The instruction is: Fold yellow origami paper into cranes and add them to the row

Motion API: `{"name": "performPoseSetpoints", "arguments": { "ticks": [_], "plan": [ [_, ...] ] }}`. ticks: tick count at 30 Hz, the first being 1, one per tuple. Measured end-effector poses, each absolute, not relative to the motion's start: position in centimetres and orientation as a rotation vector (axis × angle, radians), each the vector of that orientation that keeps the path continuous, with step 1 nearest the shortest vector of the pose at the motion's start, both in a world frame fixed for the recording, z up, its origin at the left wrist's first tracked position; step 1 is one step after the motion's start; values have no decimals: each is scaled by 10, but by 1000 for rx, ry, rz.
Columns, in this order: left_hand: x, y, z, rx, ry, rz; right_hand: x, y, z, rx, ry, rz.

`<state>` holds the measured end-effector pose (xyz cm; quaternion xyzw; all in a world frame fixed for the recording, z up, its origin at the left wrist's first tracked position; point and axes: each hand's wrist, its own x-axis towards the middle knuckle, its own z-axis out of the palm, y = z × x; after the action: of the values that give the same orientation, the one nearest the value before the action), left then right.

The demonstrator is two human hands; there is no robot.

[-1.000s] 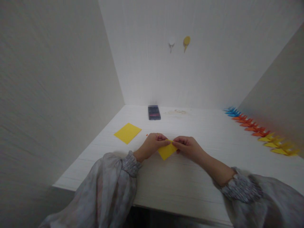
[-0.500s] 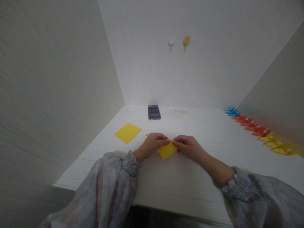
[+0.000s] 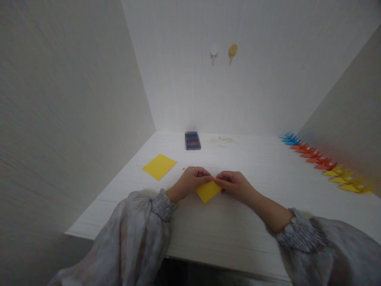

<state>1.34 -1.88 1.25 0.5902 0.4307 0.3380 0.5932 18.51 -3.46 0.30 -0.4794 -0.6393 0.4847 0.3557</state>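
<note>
A small folded yellow paper [image 3: 207, 191] rests on the white table [image 3: 232, 230] between my two hands. My left hand [image 3: 190, 182] pinches its upper left edge with curled fingers; a ring shows on one finger. My right hand [image 3: 233, 184] pinches the upper right corner, fingers closed. The two hands almost meet at the paper's top point. A flat yellow paper square [image 3: 159, 166] lies on the table to the left of my left hand.
A row of folded paper pieces, blue [image 3: 289, 139], orange [image 3: 312, 158] and yellow [image 3: 348, 180], runs along the right wall. A dark blurred object [image 3: 192, 140] sits at the back of the table. Two hooks [image 3: 223, 52] hang on the back wall. Walls close in on three sides.
Hardly anything differs. Both hands keep their pinch on the folded yellow paper, which sits a touch lower and flatter than before.
</note>
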Motion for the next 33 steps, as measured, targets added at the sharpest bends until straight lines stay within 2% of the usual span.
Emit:
{"name": "performPoseSetpoints", "arguments": {
  "ticks": [9, 18, 33],
  "plan": [
    [11, -17, 11, 1455, 1029, 845, 187, -30, -1, -1167, -1413, 1398],
    [9, -11, 9, 1293, 1030, 1026, 197, -26, 4, -1027, -1351, 1316],
    [11, -15, 10, 1254, 965, 1012, 195, -31, 7, -940, -1322, 1268]
  ]
}}
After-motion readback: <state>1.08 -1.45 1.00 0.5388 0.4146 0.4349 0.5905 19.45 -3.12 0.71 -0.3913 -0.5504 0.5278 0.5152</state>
